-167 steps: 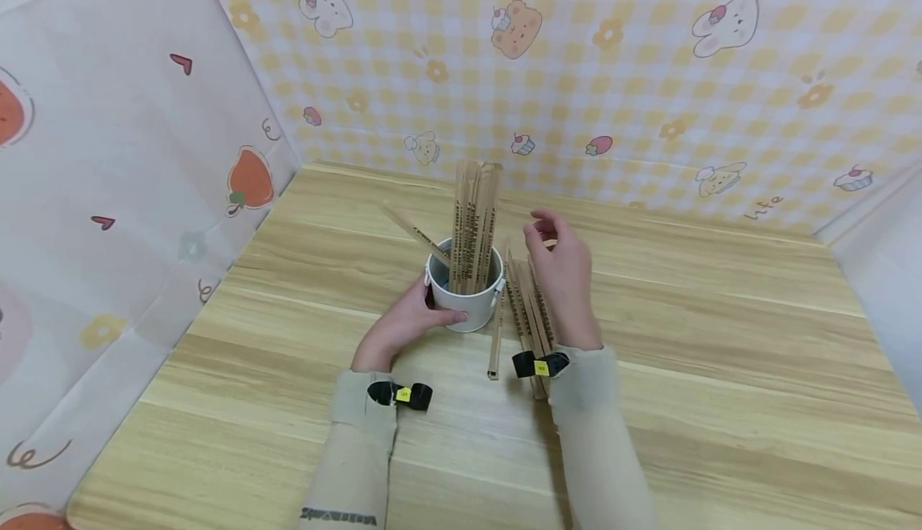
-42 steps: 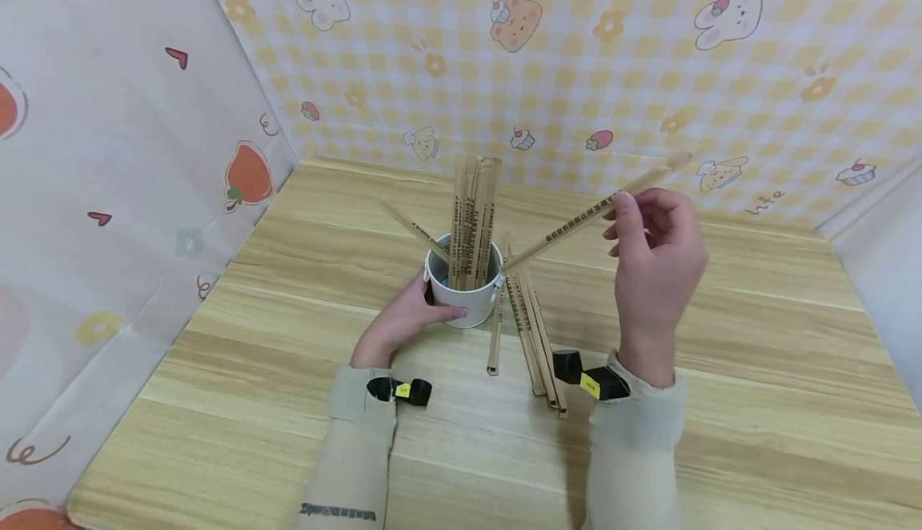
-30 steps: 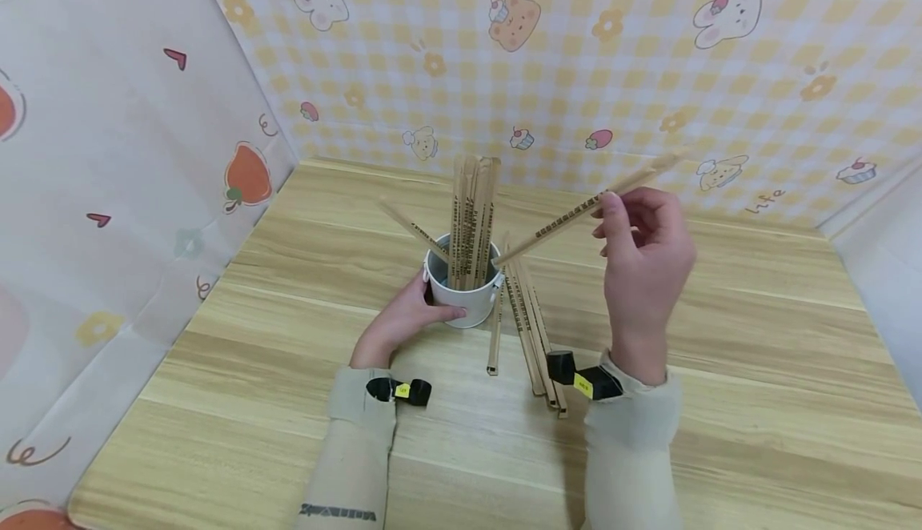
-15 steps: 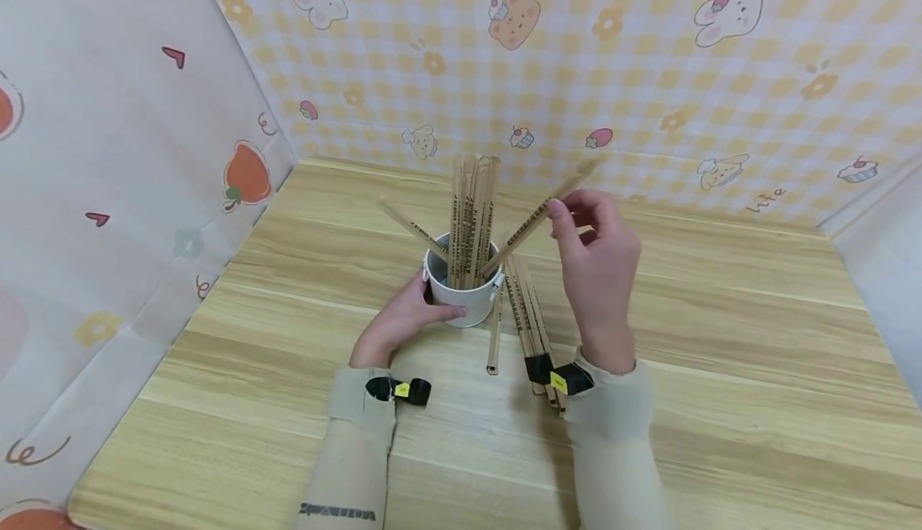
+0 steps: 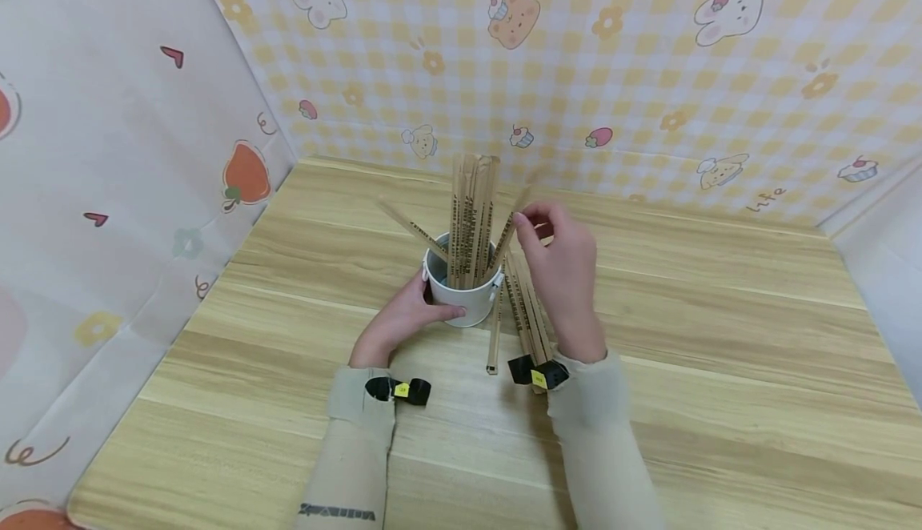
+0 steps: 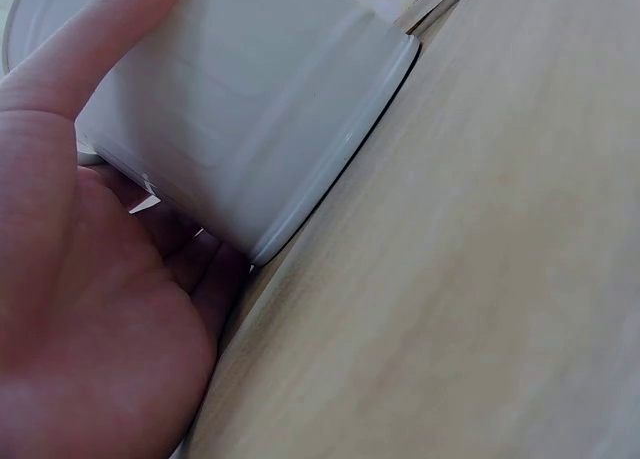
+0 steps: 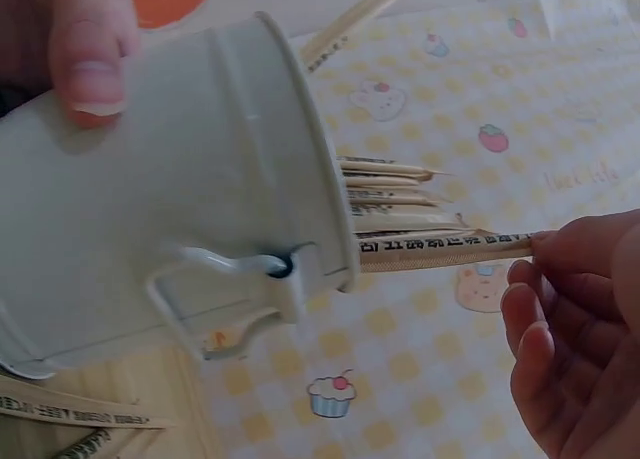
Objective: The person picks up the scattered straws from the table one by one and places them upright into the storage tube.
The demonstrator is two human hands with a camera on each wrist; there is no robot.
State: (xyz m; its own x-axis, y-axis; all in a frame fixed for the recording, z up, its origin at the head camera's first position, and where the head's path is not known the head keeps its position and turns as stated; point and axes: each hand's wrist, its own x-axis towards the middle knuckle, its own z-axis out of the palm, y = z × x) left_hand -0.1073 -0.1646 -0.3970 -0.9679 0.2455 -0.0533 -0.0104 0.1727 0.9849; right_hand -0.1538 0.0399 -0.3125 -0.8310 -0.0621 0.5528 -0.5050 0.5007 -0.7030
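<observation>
Left hand [image 5: 403, 323] wraps the white bucket [image 5: 464, 302], set toward the far middle of the surface [image 5: 720, 402], steadying it. Right hand [image 5: 562, 274]: fingertip grip pinching one wrapped chopstick pair [image 7: 440, 247], lower end already inside the rim. Judgement: let it slide down along the upright bundle [image 5: 471, 218], loosen the pinch only once it bottoms out, and keep the bucket braced. More pairs [image 5: 529, 314] lie just right of the bucket. Light wood-grain top; cartoon-print sheets wall the far and left edges.
</observation>
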